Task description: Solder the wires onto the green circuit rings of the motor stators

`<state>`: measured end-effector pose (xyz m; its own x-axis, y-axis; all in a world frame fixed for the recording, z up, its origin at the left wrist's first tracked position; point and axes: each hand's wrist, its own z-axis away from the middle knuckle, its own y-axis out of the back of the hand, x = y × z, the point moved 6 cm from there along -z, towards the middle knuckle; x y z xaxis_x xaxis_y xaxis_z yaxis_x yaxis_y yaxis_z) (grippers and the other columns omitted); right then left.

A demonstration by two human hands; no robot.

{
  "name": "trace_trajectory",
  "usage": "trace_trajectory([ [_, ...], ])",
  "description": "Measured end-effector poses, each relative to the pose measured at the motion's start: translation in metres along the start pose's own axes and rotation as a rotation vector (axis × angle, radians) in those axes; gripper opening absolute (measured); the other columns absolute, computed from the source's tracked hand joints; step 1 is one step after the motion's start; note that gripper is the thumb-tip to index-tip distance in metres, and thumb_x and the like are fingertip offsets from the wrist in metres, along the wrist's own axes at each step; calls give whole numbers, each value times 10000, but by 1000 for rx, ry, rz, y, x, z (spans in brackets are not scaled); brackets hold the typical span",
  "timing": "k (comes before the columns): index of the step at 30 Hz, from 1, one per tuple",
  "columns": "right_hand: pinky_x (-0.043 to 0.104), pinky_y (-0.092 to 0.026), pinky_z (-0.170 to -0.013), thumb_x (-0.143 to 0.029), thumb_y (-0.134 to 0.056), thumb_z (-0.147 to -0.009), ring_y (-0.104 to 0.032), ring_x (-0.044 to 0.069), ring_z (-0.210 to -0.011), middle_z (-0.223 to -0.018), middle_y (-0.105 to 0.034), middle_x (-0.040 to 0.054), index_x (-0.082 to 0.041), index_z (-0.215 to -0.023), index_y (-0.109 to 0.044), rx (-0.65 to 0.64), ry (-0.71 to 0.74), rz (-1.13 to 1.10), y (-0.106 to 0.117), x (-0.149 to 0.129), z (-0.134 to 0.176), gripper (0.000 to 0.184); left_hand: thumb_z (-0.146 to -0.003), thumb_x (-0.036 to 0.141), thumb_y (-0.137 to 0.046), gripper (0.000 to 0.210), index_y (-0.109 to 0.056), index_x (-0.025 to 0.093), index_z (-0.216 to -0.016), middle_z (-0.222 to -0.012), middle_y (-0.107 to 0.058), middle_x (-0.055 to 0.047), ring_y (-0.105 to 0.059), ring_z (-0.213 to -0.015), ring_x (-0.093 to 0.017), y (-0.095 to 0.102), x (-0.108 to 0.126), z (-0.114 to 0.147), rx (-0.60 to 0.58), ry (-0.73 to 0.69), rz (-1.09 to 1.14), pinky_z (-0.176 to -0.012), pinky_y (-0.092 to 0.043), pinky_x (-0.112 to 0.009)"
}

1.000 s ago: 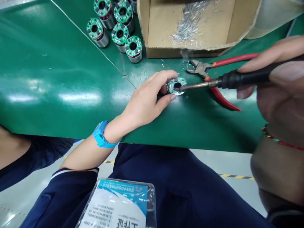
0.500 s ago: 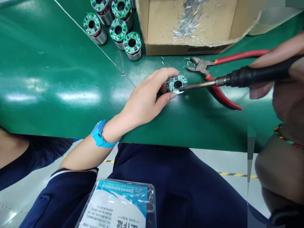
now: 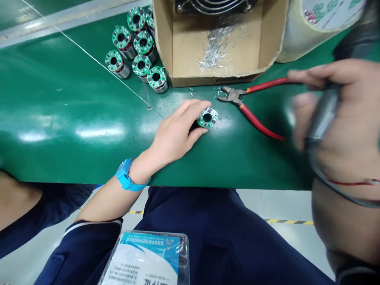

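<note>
My left hand (image 3: 175, 132), with a blue strap (image 3: 128, 175) on the wrist, grips a small motor with a round green circuit board (image 3: 207, 117) on top. The board faces up, and its centre has a dark hole. At the right, my right hand (image 3: 341, 107) is smeared by motion, wrapped around the black handle of a soldering iron (image 3: 323, 114). The iron's tip does not show clearly. Between the two hands lie red-handled cutting pliers (image 3: 234, 95), jaws apart. A thin silvery wire (image 3: 101, 64) runs from the upper left towards my left hand.
Several similar motors (image 3: 143, 42) stand grouped at the back left. Beside them, a cardboard box (image 3: 204, 81) contains a fan (image 3: 216, 6) and cut wire bits (image 3: 214, 49). A large tape roll (image 3: 292, 35) stands right of the box. Another person's arm (image 3: 18, 200) is at the left.
My right hand has lifted the soldering iron off the board and swung it up and away to the right. My left hand keeps its hold on the motor. The camera view has shifted.
</note>
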<state>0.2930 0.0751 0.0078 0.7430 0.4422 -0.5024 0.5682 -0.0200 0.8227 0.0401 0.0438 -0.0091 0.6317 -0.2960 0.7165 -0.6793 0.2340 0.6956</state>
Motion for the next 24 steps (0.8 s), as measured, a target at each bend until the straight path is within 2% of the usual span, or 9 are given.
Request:
trace_trajectory([
  [3,644,-364,-1182,-719,-687,-797,-362,407,-1523,-1612,-338,274,-137,-1486,-343,-67,164,83,-23,-6,2,966,-925,135,-627,469,-550,278,-1366,-1388,-642,-31,-709,-1041,-199,1,2,2,-17,-15,96,-761,-589,-298],
  [4,654,-347,-1180,-754,-688,-771,-352,409,-1526,-1622,-321,284,-123,-1496,-313,-99,163,128,-28,-5,1,1031,-943,164,-626,464,-540,306,-1377,-1410,-633,-24,-718,-949,-172,2,2,4,-19,-15,157,-672,-565,-272],
  [6,658,-339,-1161,-724,-637,-833,-441,382,-1460,-1582,-409,250,-127,-1482,-342,-145,78,194,-34,-1,-2,929,-981,286,-627,423,-523,361,-1384,-1457,-606,-20,-717,-896,-161,4,1,8,-25,-12,268,-560,-501,-248],
  [10,650,-384,-1084,-585,-516,-948,-612,312,-1177,-1268,-663,162,-155,-1275,-558,-139,-43,283,-32,3,-5,543,-985,505,-610,405,-516,398,-1364,-1462,-600,-21,-699,-1093,-232,7,2,12,-23,-9,384,-527,-453,-245],
  [12,586,-457,-1037,-593,-492,-957,-641,280,-1079,-1117,-693,126,-181,-1176,-591,-56,-23,254,-26,1,-1,477,-979,522,-613,422,-512,396,-1368,-1422,-619,-29,-699,-1066,-225,8,3,14,-15,-15,405,-514,-430,-242],
  [15,450,-566,-890,-625,-557,-922,-669,241,-1023,-1127,-656,97,-226,-1225,-525,39,-52,74,-19,-1,9,501,-967,499,-642,431,-519,359,-1356,-1266,-660,-39,-677,-850,-152,10,6,14,31,-30,367,-507,-414,-239],
  [18,421,-579,-811,-591,-617,-886,-670,202,-912,-1130,-623,67,-270,-1267,-478,34,28,-3,-15,-19,16,518,-936,456,-701,404,-549,295,-1273,-1092,-661,-14,-598,-734,-108,15,11,14,119,-77,251,-573,-457,-245],
  [21,430,-544,-734,-469,-538,-902,-621,219,-833,-1067,-662,54,-281,-1194,-511,-66,163,57,-15,-42,17,348,-905,406,-752,385,-563,246,-1199,-1012,-650,-8,-626,-854,-142,19,18,13,171,-129,137,-711,-516,-268],
  [24,417,-500,-701,-357,-508,-898,-573,259,-859,-1124,-695,98,-241,-1224,-505,-148,281,161,-14,-56,14,346,-891,365,-773,390,-557,226,-1184,-1015,-651,-17,-656,-947,-168,21,23,14,188,-153,52,-770,-535,-280],
])
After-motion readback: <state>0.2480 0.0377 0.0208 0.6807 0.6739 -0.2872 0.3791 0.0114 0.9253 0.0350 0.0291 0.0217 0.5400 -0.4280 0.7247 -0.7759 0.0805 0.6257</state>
